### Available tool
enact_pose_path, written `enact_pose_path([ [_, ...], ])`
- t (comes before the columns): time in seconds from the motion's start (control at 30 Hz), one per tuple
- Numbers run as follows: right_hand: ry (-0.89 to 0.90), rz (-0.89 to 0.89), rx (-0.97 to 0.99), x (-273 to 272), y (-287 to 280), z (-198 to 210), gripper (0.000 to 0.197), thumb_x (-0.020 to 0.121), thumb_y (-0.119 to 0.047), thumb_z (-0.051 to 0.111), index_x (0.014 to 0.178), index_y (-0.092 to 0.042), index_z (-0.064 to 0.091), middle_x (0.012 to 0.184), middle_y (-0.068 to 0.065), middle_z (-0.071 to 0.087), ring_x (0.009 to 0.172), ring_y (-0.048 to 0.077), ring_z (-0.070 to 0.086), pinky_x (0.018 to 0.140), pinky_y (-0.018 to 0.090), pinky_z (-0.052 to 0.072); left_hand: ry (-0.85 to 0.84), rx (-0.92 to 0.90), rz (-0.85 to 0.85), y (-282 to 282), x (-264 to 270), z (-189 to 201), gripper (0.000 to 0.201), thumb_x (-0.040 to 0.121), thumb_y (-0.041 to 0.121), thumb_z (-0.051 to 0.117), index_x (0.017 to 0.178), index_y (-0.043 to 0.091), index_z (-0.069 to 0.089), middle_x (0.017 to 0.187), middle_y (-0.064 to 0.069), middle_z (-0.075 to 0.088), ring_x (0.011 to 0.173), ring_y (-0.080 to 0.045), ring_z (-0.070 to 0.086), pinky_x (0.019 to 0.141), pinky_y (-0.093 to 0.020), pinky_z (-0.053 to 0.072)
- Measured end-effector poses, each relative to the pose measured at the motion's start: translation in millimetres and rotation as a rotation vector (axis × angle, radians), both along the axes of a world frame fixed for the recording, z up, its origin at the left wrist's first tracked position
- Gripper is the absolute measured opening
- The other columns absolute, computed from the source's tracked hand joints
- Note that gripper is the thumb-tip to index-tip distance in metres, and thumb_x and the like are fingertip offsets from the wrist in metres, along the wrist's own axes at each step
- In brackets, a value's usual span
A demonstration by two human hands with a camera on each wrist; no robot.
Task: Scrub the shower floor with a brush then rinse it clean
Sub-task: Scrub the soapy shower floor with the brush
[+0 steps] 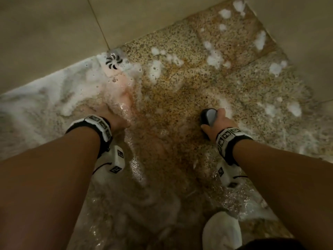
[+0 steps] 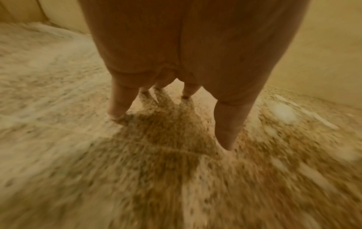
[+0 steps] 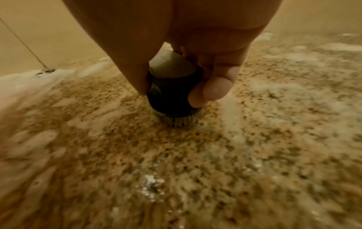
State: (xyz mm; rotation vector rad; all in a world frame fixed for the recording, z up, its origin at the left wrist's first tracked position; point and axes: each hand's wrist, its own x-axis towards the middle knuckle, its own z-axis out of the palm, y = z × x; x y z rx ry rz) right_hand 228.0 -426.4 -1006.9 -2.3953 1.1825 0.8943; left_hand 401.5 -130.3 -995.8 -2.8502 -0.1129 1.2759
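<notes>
Our right hand (image 3: 176,46) has its fingers (image 3: 211,91) clamped round the black scrub brush (image 3: 172,96), bristles down on the soapy shower floor (image 1: 180,91). Left hand (image 2: 186,46): fingers apart, tips touching wet floor, w/ foam (image 1: 45,91) beyond them by the drain (image 1: 113,61).

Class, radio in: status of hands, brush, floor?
Right hand grips brush, bristles on floor. Left hand open, fingertips on wet floor. Foam by drain.
</notes>
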Motion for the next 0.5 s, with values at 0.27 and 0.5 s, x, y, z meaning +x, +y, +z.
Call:
enact_pose_path([
  [0.27, -0.108, 0.120, 0.017, 41.4, 42.9, 2.0, 0.084, 0.096, -0.051, 0.060, 0.158, -0.018, 0.014, 0.146, 0.017, 0.050, 0.109, 0.040, 0.063, 0.083, 0.045, 0.057, 0.012, -0.027, 0.093, 6.0, -45.7, -22.1, 0.128, 0.075, 0.066, 0.078, 0.158, 0.040, -0.017, 0.163, -0.014, -0.032, 0.152, -0.045, -0.015, 0.122, -0.062, 0.011],
  [0.5, -0.130, 0.631, 0.145, 34.8, 132.1, -13.7, 0.079, 0.097, -0.056, 0.053, 0.155, -0.025, 0.012, 0.146, 0.015, 0.049, 0.102, 0.038, 0.065, 0.081, 0.050, 0.059, 0.012, 0.048, 0.086, 13.9, -47.9, -33.9, 0.128, 0.080, 0.051, 0.082, 0.153, 0.047, -0.023, 0.163, -0.018, -0.027, 0.151, -0.049, -0.012, 0.118, -0.068, 0.020],
])
